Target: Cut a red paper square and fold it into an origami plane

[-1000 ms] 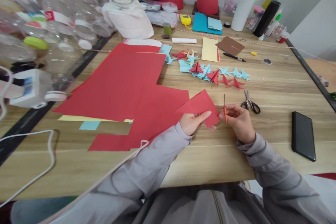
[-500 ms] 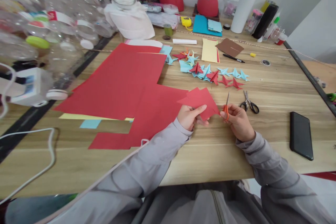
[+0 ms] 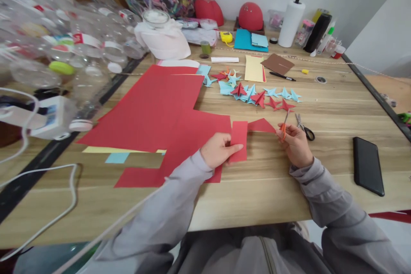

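1. Plainly, the small rectangular piece of red paper (image 3: 239, 141) is at the left hand (image 3: 215, 150), whose thumb lies on top near its lower part and whose fingers go underneath, pinching it. Its long axis runs away from the body, so a long side faces the right hand (image 3: 296, 145).

2. Between the hands is a tapering red paper piece (image 3: 262, 125). Its long axis runs sideways, with the narrow end at the right fingertips, making the right hand the nearer one to it. Whether its wide end touches the rectangle, I cannot tell.

3. The right hand is curled around small orange-handled scissors (image 3: 283, 132), with the blades pointing away from the body and a little to the right. The tapering piece's narrow end meets the fingertips by the handles (a tight cluster, so the exact grip on the paper is unclear).

4. Just beyond the right hand lies a pair of black-handled metal scissors (image 3: 308, 133) on the wood-grain table (image 3: 257, 205).

5. To the left, large flat sheets of red paper (image 3: 144, 113) reach close to the left hand, partly beneath it.

6. Farther out, beyond both hands, sit folded red and light-blue paper figures (image 3: 258, 99), then pale yellow paper strips (image 3: 254, 68) and a brown paper square (image 3: 278, 63). A black smartphone (image 3: 368, 166) rests well to the right.
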Demonstrator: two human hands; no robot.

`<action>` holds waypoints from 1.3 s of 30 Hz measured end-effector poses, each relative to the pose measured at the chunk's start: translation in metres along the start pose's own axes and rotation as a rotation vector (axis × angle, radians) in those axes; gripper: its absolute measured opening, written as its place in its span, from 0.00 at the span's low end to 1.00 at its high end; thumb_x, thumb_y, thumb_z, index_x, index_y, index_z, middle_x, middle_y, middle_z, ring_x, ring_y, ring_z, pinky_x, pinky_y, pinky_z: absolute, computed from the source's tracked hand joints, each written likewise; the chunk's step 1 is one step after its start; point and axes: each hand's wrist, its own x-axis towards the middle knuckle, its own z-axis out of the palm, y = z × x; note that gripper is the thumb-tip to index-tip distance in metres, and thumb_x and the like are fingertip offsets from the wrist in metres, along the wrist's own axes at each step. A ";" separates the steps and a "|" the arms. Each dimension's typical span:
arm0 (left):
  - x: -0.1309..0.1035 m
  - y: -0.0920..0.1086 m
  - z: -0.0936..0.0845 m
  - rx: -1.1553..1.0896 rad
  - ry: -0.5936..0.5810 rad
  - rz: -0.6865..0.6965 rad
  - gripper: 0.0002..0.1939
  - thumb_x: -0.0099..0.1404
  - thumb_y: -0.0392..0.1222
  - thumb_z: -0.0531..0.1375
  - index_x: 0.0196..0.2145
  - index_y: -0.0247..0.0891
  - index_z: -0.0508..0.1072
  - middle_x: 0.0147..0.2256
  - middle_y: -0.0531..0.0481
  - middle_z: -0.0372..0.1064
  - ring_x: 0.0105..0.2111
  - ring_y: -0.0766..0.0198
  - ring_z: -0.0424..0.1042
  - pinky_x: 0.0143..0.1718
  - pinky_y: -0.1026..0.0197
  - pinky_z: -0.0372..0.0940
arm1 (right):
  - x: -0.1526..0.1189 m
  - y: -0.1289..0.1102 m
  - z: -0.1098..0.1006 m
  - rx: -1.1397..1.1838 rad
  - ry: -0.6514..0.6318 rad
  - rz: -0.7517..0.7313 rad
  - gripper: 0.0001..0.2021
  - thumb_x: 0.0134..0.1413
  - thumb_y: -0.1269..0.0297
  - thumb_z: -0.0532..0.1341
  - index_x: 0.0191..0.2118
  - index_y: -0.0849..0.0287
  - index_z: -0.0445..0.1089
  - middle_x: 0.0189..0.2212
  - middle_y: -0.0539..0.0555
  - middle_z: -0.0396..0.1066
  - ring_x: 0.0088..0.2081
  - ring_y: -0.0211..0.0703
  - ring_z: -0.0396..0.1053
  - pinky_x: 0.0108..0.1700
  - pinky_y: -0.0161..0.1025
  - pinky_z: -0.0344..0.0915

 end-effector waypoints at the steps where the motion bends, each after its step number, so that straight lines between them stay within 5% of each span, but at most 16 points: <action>1: -0.008 0.001 -0.007 0.093 0.026 0.000 0.18 0.50 0.46 0.63 0.15 0.39 0.59 0.11 0.55 0.59 0.11 0.66 0.63 0.14 0.66 0.54 | -0.001 0.000 0.000 0.003 -0.006 -0.001 0.20 0.26 0.63 0.74 0.32 0.59 0.72 0.21 0.45 0.69 0.21 0.30 0.63 0.20 0.29 0.55; 4: -0.032 -0.001 -0.033 0.521 0.383 0.075 0.21 0.53 0.45 0.59 0.13 0.40 0.50 0.10 0.58 0.47 0.13 0.68 0.54 0.18 0.65 0.46 | -0.004 0.002 0.001 0.014 -0.029 0.012 0.20 0.25 0.65 0.74 0.32 0.59 0.73 0.21 0.46 0.70 0.22 0.30 0.63 0.20 0.29 0.55; 8: -0.061 -0.022 -0.063 0.870 0.839 -0.193 0.17 0.54 0.47 0.57 0.15 0.42 0.54 0.14 0.56 0.47 0.16 0.66 0.46 0.22 0.63 0.43 | -0.006 0.002 0.001 0.038 -0.053 0.040 0.19 0.26 0.68 0.74 0.32 0.59 0.73 0.22 0.46 0.70 0.22 0.30 0.63 0.22 0.29 0.55; 13: -0.084 -0.047 -0.080 0.817 1.036 -0.355 0.13 0.50 0.48 0.59 0.21 0.42 0.58 0.18 0.56 0.55 0.17 0.63 0.54 0.21 0.63 0.48 | -0.008 -0.002 0.001 0.064 -0.075 0.047 0.18 0.28 0.67 0.74 0.32 0.58 0.73 0.20 0.45 0.67 0.22 0.29 0.61 0.22 0.29 0.55; 18: -0.078 -0.038 -0.067 0.908 1.216 0.019 0.12 0.49 0.47 0.62 0.30 0.40 0.65 0.27 0.48 0.65 0.31 0.53 0.66 0.26 0.59 0.54 | -0.012 -0.002 0.001 0.040 -0.148 -0.021 0.16 0.33 0.66 0.73 0.33 0.57 0.73 0.21 0.45 0.68 0.22 0.30 0.61 0.23 0.31 0.56; 20: -0.070 -0.027 -0.049 0.800 1.105 0.232 0.14 0.54 0.50 0.60 0.32 0.38 0.68 0.30 0.45 0.68 0.31 0.56 0.68 0.30 0.57 0.60 | -0.012 -0.001 0.002 0.026 -0.170 -0.053 0.16 0.33 0.66 0.73 0.33 0.57 0.72 0.21 0.45 0.68 0.21 0.30 0.60 0.24 0.32 0.56; 22: -0.059 -0.015 -0.024 0.545 0.808 0.304 0.14 0.56 0.52 0.59 0.32 0.38 0.70 0.27 0.49 0.69 0.27 0.61 0.68 0.32 0.57 0.63 | -0.013 0.000 0.002 0.008 -0.183 -0.087 0.16 0.33 0.65 0.73 0.33 0.57 0.71 0.20 0.45 0.67 0.21 0.31 0.60 0.24 0.32 0.55; 25: -0.037 0.001 0.016 0.001 0.161 0.137 0.18 0.56 0.56 0.61 0.28 0.36 0.73 0.25 0.47 0.72 0.23 0.64 0.70 0.25 0.61 0.64 | -0.016 0.000 0.003 -0.023 -0.196 -0.129 0.17 0.32 0.65 0.73 0.33 0.56 0.71 0.21 0.46 0.69 0.23 0.33 0.62 0.26 0.33 0.58; 27: -0.019 0.008 0.036 -0.410 -0.042 -0.057 0.18 0.53 0.54 0.65 0.27 0.34 0.73 0.29 0.43 0.75 0.23 0.64 0.72 0.22 0.62 0.65 | -0.020 0.000 0.004 -0.049 -0.210 -0.140 0.18 0.30 0.66 0.74 0.32 0.55 0.71 0.23 0.46 0.70 0.25 0.34 0.65 0.28 0.34 0.61; 31: 0.011 0.016 0.051 -0.944 -0.034 -0.093 0.12 0.47 0.39 0.70 0.23 0.32 0.70 0.25 0.45 0.75 0.26 0.63 0.75 0.32 0.61 0.72 | -0.031 -0.001 0.009 -0.174 -0.232 -0.111 0.19 0.26 0.66 0.75 0.30 0.55 0.71 0.22 0.47 0.72 0.25 0.37 0.67 0.29 0.36 0.64; 39: 0.030 0.018 0.037 -1.056 0.338 0.165 0.18 0.36 0.41 0.74 0.25 0.30 0.75 0.23 0.47 0.75 0.24 0.61 0.75 0.28 0.61 0.73 | -0.037 0.002 0.002 -0.249 -0.196 -0.107 0.18 0.28 0.67 0.75 0.32 0.56 0.72 0.21 0.47 0.71 0.23 0.34 0.65 0.27 0.33 0.63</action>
